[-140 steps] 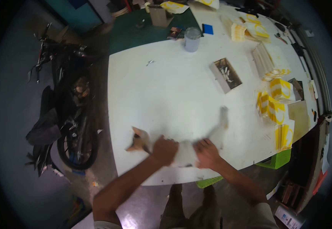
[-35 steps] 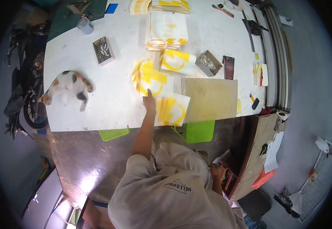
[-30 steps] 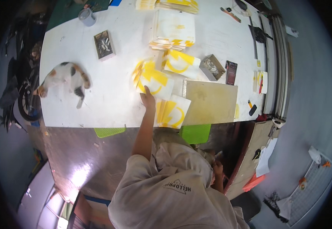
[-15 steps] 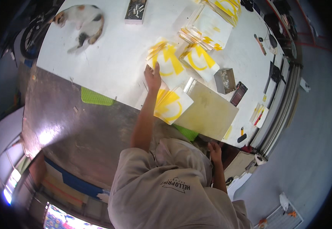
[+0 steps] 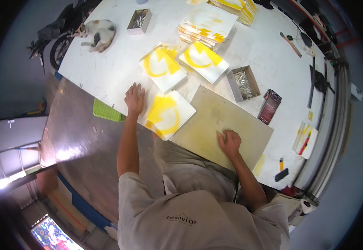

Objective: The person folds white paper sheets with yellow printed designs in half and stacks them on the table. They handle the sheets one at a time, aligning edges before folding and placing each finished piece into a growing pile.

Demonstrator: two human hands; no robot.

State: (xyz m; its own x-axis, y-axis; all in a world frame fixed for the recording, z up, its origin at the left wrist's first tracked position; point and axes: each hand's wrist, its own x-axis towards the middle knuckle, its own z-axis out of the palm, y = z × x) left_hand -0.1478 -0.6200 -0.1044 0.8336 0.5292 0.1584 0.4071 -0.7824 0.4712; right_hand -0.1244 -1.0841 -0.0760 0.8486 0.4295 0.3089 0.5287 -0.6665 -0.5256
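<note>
My left hand (image 5: 134, 99) lies on the white table (image 5: 119, 66) near its front edge, fingers spread and nothing in them. Just right of it is a stack of white sheets with yellow printed shapes (image 5: 185, 109). My right hand (image 5: 230, 143) rests on a flat beige board (image 5: 231, 116), thumb and fingers apart, holding nothing I can see. Beyond the near stack lie two more printed stacks, a left one (image 5: 163, 77) and a right one (image 5: 206, 62). A taller pile of sheets (image 5: 208, 21) rises behind them.
An open box of small pieces (image 5: 243, 83) and a dark red box (image 5: 270, 106) stand right of the board. Farther off are another small box (image 5: 139, 21) and a cat (image 5: 102, 33) on the table. A lighter (image 5: 281, 164) lies at the right edge; a green chair (image 5: 106, 110) sits below the left edge.
My left hand has drawn back from the left printed stack to the bare tabletop. My right hand has come up from below the table edge onto the board. The view has shifted.
</note>
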